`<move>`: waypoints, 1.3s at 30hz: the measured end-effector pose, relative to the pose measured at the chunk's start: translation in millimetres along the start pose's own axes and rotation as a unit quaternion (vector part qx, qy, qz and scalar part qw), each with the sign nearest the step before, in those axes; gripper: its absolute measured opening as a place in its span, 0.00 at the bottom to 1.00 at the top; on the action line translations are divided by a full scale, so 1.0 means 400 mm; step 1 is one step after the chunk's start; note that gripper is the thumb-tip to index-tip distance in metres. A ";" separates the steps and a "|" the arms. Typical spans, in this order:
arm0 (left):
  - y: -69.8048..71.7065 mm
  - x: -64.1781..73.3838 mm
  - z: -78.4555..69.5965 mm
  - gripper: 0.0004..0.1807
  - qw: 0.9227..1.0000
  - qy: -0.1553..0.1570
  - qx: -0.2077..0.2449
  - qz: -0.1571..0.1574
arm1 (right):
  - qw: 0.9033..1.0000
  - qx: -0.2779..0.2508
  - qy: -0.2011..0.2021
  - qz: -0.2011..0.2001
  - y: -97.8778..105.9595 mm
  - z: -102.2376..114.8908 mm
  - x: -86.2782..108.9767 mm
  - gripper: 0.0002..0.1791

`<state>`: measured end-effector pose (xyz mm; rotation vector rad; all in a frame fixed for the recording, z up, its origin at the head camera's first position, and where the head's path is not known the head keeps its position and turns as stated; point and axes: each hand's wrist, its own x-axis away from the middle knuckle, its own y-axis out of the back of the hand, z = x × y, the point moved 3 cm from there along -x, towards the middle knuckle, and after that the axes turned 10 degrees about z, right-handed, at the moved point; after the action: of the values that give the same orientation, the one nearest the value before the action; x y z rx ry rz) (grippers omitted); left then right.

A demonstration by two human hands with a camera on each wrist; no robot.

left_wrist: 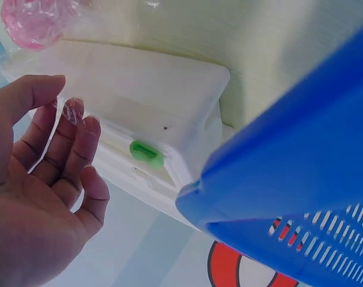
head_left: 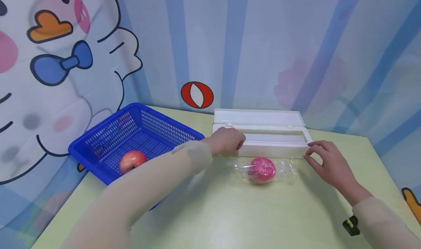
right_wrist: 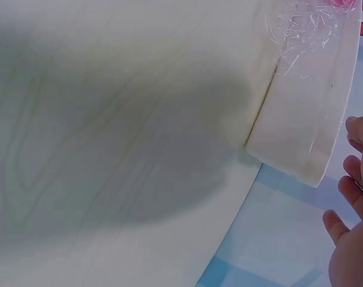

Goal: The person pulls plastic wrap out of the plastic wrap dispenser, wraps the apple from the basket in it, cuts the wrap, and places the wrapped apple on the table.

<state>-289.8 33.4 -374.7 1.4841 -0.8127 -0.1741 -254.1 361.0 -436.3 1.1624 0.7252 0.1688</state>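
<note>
A white cling film box (head_left: 273,150) with its lid (head_left: 260,117) raised stands at the back of the table. My left hand (head_left: 227,139) is at its left front, thumb and forefinger pinching clear plastic film (left_wrist: 73,112), with the other fingers bent. At the box's right front corner is my right hand (head_left: 330,165), its bent forefinger and thumb close together; I cannot tell whether film lies between them. A pink apple (head_left: 262,169), wrapped in clear film with loose ends at both sides, lies in front of the box between the hands.
A blue plastic basket (head_left: 82,143) stands at the left with a red apple (head_left: 132,161) in it, partly behind my left sleeve. A green slider (left_wrist: 146,153) sits on the box. A small black object (head_left: 351,226) shows beside my right sleeve. Printed cloth hangs behind the table.
</note>
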 end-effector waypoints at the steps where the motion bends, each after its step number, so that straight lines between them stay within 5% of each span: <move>1: -0.001 0.004 -0.002 0.04 1.000 -0.002 0.005 0.000 | 1.000 0.000 0.000 0.001 0.002 0.001 0.004 0.14; 12: -0.021 0.039 -0.026 0.04 0.999 -0.022 0.016 0.018 | 1.000 0.018 0.013 0.023 -0.003 0.012 0.041 0.15; 21: -0.055 0.042 -0.070 0.04 0.995 -0.054 -0.085 0.015 | 0.997 0.041 0.036 0.051 -0.039 0.012 0.055 0.15; 29: -0.082 0.048 -0.085 0.10 0.989 -0.071 -0.129 0.029 | 0.991 0.084 0.063 0.088 -0.067 0.015 0.055 0.18; 34: -0.085 0.043 -0.082 0.06 0.993 -0.075 -0.088 0.038 | 0.987 0.098 0.079 0.099 -0.040 0.029 0.051 0.19; 39: -0.077 0.040 -0.094 0.26 0.999 -0.037 -0.022 0.012 | 0.990 0.074 0.090 0.074 -0.012 0.078 0.025 0.25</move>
<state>-245.2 50.6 -392.6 1.4322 -0.8808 -0.2292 -229.0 339.5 -438.5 1.3552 0.8196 0.3528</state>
